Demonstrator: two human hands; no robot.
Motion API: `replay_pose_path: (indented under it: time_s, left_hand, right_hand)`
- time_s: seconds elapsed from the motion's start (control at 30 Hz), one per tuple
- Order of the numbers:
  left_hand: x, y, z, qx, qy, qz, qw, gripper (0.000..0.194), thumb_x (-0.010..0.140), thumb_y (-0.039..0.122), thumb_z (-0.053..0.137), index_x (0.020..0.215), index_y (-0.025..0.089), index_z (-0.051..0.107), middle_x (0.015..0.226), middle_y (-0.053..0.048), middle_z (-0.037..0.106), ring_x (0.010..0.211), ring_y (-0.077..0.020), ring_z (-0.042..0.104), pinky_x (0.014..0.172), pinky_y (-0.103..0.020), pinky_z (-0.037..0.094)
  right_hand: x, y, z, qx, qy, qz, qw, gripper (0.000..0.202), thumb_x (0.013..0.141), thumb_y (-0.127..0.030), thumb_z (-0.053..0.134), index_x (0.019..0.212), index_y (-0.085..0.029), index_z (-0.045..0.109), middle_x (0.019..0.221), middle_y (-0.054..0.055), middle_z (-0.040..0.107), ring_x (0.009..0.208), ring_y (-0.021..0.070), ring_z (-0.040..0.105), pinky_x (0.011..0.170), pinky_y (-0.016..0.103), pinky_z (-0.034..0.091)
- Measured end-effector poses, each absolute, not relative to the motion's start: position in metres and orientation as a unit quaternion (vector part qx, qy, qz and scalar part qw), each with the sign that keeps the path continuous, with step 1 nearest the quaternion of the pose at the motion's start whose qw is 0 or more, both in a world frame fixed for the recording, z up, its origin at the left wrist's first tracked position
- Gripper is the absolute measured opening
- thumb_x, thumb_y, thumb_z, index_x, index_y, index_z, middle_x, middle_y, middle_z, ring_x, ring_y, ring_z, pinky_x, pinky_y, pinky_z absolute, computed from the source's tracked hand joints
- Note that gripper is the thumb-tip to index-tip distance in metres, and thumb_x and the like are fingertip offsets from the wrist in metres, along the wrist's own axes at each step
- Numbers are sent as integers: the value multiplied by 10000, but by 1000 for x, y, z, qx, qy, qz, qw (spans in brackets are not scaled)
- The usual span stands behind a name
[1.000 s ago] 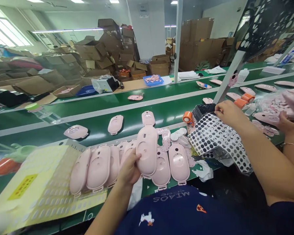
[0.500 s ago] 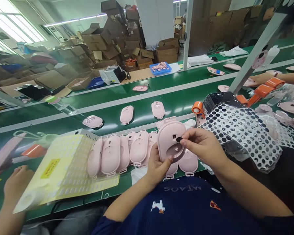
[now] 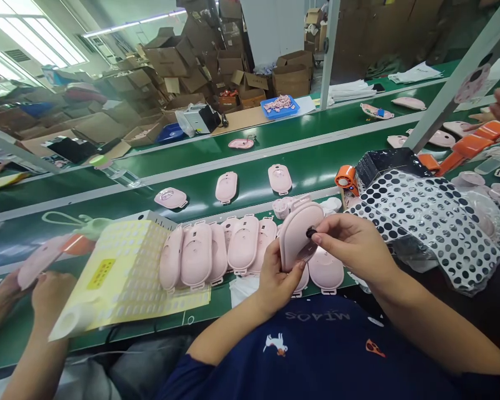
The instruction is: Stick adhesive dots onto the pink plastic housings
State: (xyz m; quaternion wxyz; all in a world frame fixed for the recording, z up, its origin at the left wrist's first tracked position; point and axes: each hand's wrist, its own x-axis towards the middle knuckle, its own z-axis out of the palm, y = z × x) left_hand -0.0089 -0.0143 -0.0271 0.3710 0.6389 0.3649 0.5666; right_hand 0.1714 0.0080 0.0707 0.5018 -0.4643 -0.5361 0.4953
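My left hand [image 3: 278, 278] holds a pink oval plastic shell [image 3: 294, 236] upright, fingers behind it and thumb on its lower edge. Between the thumb and index finger of my right hand [image 3: 350, 241] is a small black round sticker [image 3: 310, 232], against the shell's face at the small square opening. The shell is turned partly sideways, so its recess is mostly hidden. A row of similar pink shells [image 3: 196, 255] leans on the green bench to the left, and another shell [image 3: 326, 269] lies just beneath my right hand.
Sheets of black dots [image 3: 433, 222] and an orange tape dispenser [image 3: 345, 178] are at right. A yellow sticker sheet [image 3: 104, 278] lies at left. Pink shells [image 3: 226, 186] sit on the green conveyor [image 3: 250, 172]. At far left a person's hands [image 3: 52, 294] hold a pink part; another hand shows at far right.
The shell in my left hand has turned more sideways, and the black sticker now sits against it near the opening. The view has shifted a little. The person's hand at far right has lifted.
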Motion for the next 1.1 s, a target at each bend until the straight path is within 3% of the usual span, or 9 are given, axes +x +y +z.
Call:
replay_pose_path:
  time_s: [0.4,0.57,0.7,0.8,0.93,1.03,1.1]
  left_hand:
    - [-12,-19,-28,581,420,583,382,484,785,287,816,1195,238,563,1202,-113,678,1206,-322,638,1103,-522,451]
    - [-10,-18,-25,572,417,595,380,479,759,285,839,1172,231,601,1173,-118,691,1201,-343,642,1110,-523,438]
    - [-14,-14,-20,594,400,569,405,456,797,280,803,1196,231,586,1106,-95,699,1032,-277,689,979,-447,531]
    - [-16,-8,-15,597,384,545,446,480,815,308,791,1236,238,570,1159,-90,690,1046,-256,675,982,-423,526]
    - [-18,4,-8,525,397,541,524,635,741,384,853,1289,250,560,1275,-99,656,1166,-285,630,1034,-425,496]
    - [-27,14,-4,416,408,582,567,618,665,379,882,1210,267,612,1175,-62,699,1060,-265,666,951,-395,539]
    - [-41,20,-2,344,415,639,548,542,638,326,862,1132,272,647,1082,-32,724,1006,-251,676,926,-381,549]
  right_hand:
    - [169,10,73,-456,-500,551,489,328,644,-425,878,709,-212,638,669,-1,677,614,151,643,590,295,562]
    - [173,15,69,-447,-508,548,492,377,661,-420,857,801,-230,563,695,-35,610,628,127,588,597,273,522]
    - [179,22,59,-487,-559,466,483,516,683,-405,843,1091,-261,562,977,5,630,790,143,585,678,282,511]
    - [173,28,49,-433,-581,511,462,598,773,-459,758,1276,-268,498,1247,69,611,1036,204,616,819,336,541]
    - [163,36,40,-399,-570,543,470,517,879,-466,625,1313,-247,449,1347,109,593,1206,236,592,997,407,512]
    - [177,47,38,-441,-561,459,529,450,912,-412,565,1326,-293,435,1397,89,569,1222,222,588,1015,412,507]
    - [193,54,38,-478,-571,379,549,349,923,-371,542,1261,-294,504,1331,72,609,1164,219,612,992,411,513]
